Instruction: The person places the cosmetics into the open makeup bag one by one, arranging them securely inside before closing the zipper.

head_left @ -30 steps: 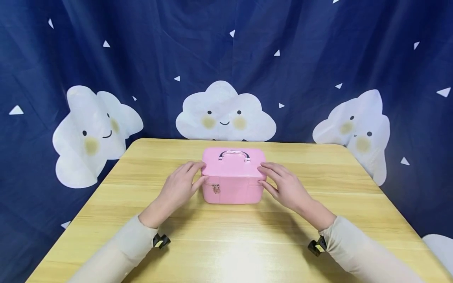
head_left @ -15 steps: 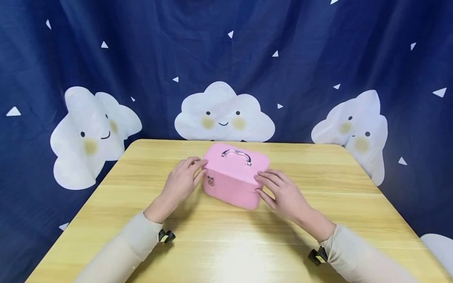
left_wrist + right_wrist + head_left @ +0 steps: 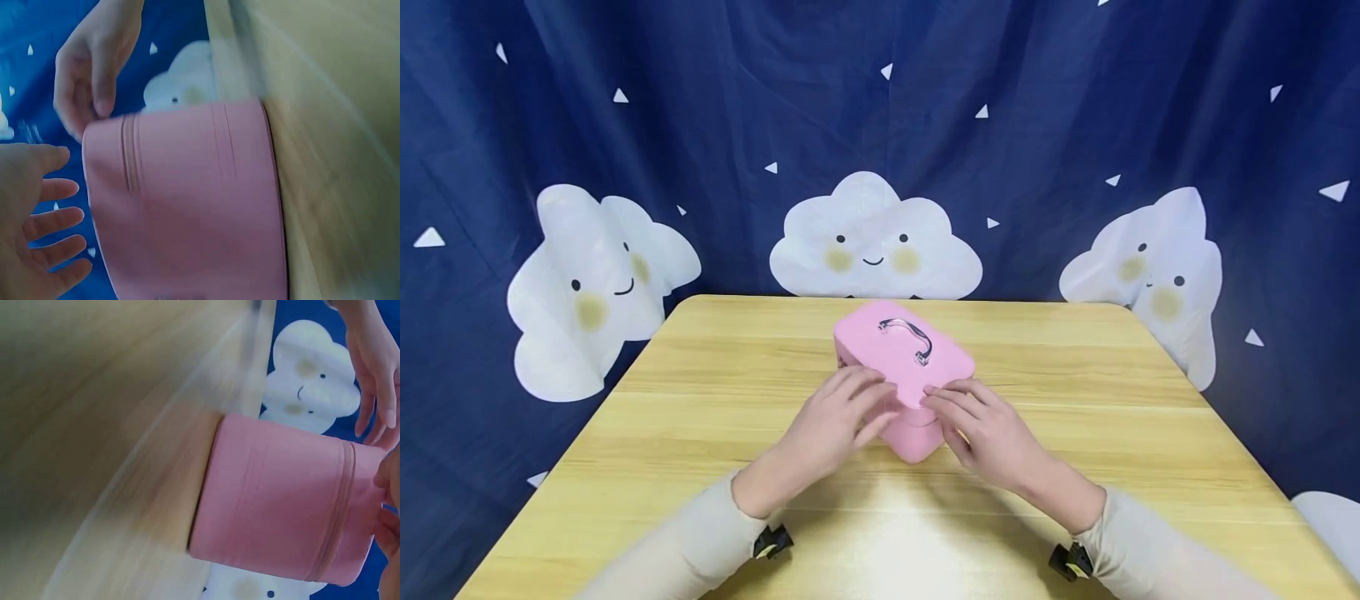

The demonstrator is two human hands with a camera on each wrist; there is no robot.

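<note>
A pink vanity case with a curved silver handle stands on the wooden table, turned so one corner faces me. Its lid is closed, and a zip runs round below the lid. My left hand is at the near left edge of the lid, fingers loosely bent. In the left wrist view the left fingers are spread beside the lid, a little apart from it. My right hand touches the near right corner of the lid with its fingertips, thumb lower beside the case's side.
The light wooden table has rounded back corners. Behind it hangs a dark blue curtain printed with white clouds and small triangles. A small black device is worn at each wrist, below the cuff.
The case has turned clockwise, its near corner swinging toward me and the zip pulls going round to the left. My left hand has moved right and nearer; the right hand has come slightly nearer.
</note>
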